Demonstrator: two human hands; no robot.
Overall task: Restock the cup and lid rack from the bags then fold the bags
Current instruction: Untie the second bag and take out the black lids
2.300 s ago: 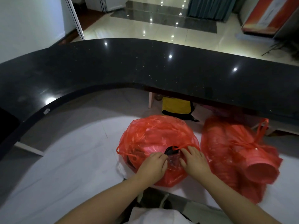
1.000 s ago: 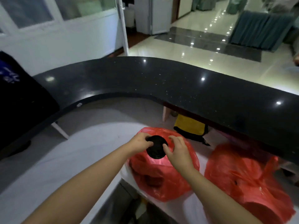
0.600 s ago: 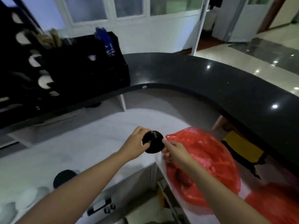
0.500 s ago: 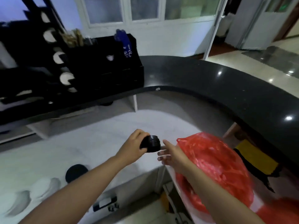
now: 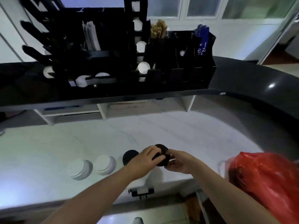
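The stack of black lids [image 5: 162, 156] had travelled from the red bag [image 5: 265, 183] leftward, both hands [image 5: 146, 159] [image 5: 179, 163] grasping it, rack [image 5: 113, 62] up ahead.

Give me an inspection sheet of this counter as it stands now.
Surface: white marble-look counter with round wells; two hold white lids, one black lids.
Job's things: stack of black round lids; black cup and lid rack; red plastic bag.
Clutter: wooden stirrers, blue packet in rack.
Hands: left hand and right hand both hold the stack.
Cables: nothing seen.
Surroundings: curved black countertop, windows.
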